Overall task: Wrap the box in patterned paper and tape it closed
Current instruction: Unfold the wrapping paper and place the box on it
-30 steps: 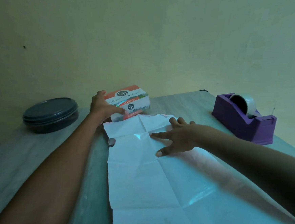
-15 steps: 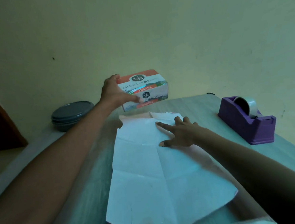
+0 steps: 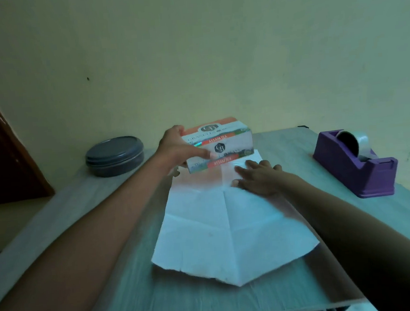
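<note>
A white and orange tea box [image 3: 220, 144] is held in the air above the far end of the paper by my left hand [image 3: 177, 147], which grips its left end. The sheet of paper [image 3: 224, 230] lies creased on the table with its plain white side up. My right hand [image 3: 257, 177] rests flat on the far right part of the sheet, fingers spread, holding nothing. A purple tape dispenser [image 3: 354, 165] with a roll of tape stands at the right of the table.
A dark round lidded container [image 3: 114, 155] sits at the table's far left corner. The grey wooden table [image 3: 102, 237] runs up to a yellow wall. A dark brown door [image 3: 0, 156] stands at the far left.
My left hand has lifted the tea box off the table and carried it right and toward me, over the far end of the paper. My right hand stays pressed on the sheet.
</note>
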A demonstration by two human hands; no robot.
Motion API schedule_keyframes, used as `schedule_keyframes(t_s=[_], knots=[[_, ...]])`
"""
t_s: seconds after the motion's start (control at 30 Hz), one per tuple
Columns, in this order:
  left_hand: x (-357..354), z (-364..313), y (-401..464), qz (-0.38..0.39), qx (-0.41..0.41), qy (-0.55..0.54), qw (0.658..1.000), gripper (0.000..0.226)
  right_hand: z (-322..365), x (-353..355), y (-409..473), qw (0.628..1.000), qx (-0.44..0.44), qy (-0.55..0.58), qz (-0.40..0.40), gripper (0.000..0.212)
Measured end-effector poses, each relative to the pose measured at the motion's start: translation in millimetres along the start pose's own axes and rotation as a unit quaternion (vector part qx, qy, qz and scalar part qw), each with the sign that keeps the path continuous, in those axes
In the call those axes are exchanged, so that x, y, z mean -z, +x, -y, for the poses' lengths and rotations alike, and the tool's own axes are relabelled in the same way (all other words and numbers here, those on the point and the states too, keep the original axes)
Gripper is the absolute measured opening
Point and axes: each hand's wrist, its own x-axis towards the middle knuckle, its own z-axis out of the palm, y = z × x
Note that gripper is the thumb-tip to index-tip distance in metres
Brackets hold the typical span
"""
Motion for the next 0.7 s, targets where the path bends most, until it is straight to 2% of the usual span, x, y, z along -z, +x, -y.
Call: schedule_keyframes(t_s=[0.07,0.17,0.27,0.4,0.47,0.6,0.7], knots=[[-8,17,-5,0.010,0.003,0.008,1.000,0.150,-10,-4,-2,0.997,0.026,0.064,-0.036,0.058],[-17,40,-9,0.027,-0.005,0.031,0.999,0.154,-28,-6,-12,0.987,0.058,0.122,-0.086,0.036],[-23,53,-17,0.042,-0.021,0.065,0.997,0.146,-45,-8,-26,0.981,0.050,0.124,-0.139,0.031],[-28,58,-26,0.053,-0.057,0.095,0.992,0.145,-57,-15,-36,0.976,0.064,0.154,-0.140,0.024],[-28,60,-29,0.054,-0.058,0.093,0.993,0.143,-58,-15,-38,0.974,0.058,0.175,-0.133,0.029],[-25,62,-35,0.072,-0.057,0.085,0.992,0.138,-61,-9,-51,0.941,0.024,0.335,-0.040,0.073],[-23,62,-39,0.100,-0.054,0.088,0.990,0.129,-58,-5,-59,0.941,0.038,0.336,-0.005,0.090]])
